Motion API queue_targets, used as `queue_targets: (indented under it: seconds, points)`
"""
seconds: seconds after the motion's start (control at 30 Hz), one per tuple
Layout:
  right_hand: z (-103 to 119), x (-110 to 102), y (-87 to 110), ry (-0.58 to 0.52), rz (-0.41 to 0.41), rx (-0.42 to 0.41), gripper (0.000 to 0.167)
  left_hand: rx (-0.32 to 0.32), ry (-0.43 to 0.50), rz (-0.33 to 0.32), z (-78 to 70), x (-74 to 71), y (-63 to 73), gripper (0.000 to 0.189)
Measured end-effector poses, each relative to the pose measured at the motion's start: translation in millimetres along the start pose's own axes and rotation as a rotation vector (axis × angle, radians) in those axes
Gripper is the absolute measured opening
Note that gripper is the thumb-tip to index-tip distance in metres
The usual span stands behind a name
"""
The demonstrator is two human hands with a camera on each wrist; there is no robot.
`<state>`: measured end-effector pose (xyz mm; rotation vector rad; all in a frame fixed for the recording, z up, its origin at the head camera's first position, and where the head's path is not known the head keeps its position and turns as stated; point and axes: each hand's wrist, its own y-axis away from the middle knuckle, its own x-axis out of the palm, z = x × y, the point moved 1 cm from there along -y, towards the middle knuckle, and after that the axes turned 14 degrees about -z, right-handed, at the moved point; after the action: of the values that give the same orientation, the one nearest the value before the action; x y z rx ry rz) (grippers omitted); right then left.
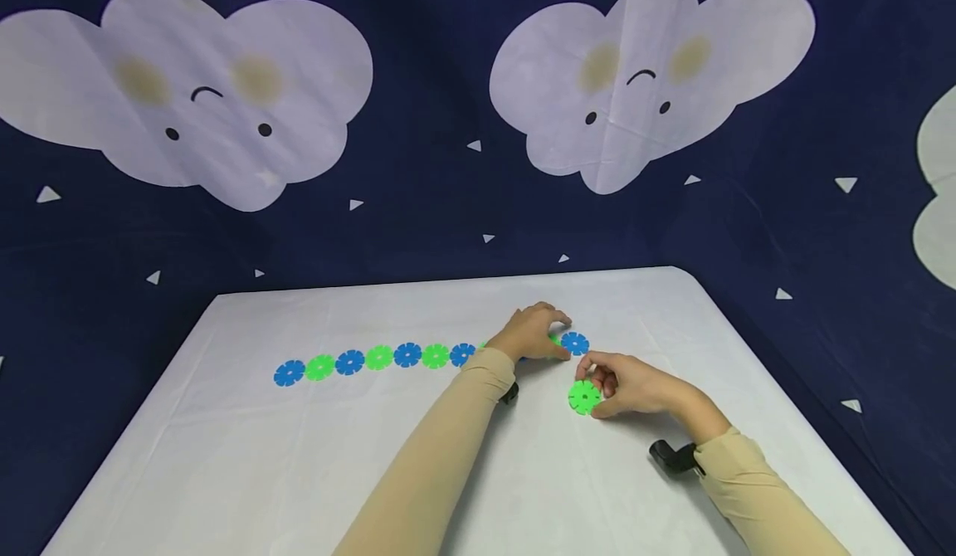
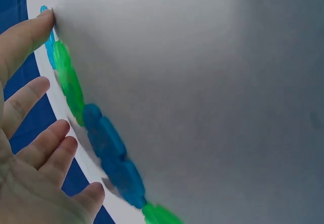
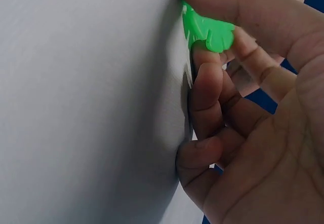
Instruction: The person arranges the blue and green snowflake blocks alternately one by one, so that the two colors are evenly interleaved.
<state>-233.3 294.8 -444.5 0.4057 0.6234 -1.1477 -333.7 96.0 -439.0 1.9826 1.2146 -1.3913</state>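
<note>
A row of notched plastic discs, blue and green by turns, crosses the white table, from a blue disc [image 1: 289,373] at the left to a blue disc [image 1: 574,343] at the right end. My left hand [image 1: 532,334] reaches over the right part of the row, hiding some discs. Its fingers are spread loosely beside the discs, and one fingertip lies at the end blue disc in the left wrist view. Just nearer than that end, my right hand [image 1: 635,386] pinches a green disc [image 1: 585,397] between thumb and fingers; the right wrist view shows the same green disc [image 3: 207,29] close up.
The white tabletop [image 1: 246,473] has its far edge against a dark blue cloth backdrop [image 1: 433,199] printed with clouds and small triangles. A black wrist device [image 1: 672,458] sits at the right sleeve, and another [image 1: 510,393] shows beside the left wrist.
</note>
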Motion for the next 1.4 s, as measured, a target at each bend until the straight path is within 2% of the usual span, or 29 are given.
queue_targets:
  seconds: [0.23,0.43,1.0,1.17,1.4]
  points:
    - [-4,-1,1.1,-0.012,0.024,-0.027,0.053,-0.011,0.026,0.035,1.0,5.6,-2.9,0.061]
    - [-6,-1,0.7,0.032,0.019,-0.034,0.052,-0.021,0.041,0.053,1.1,6.3,-4.4,0.056]
    - [-5,-3,-0.4,0.070,-0.004,-0.026,0.048,-0.025,0.045,0.025,-0.6,7.8,-4.2,0.048]
    - [-10,-10,-3.5,0.075,-0.017,-0.014,0.049,-0.027,0.042,0.015,-0.5,8.1,-3.2,0.047]
    - [-20,-32,-9.1,0.108,-0.097,0.019,0.051,-0.021,0.038,0.008,0.0,8.5,-3.6,0.047]
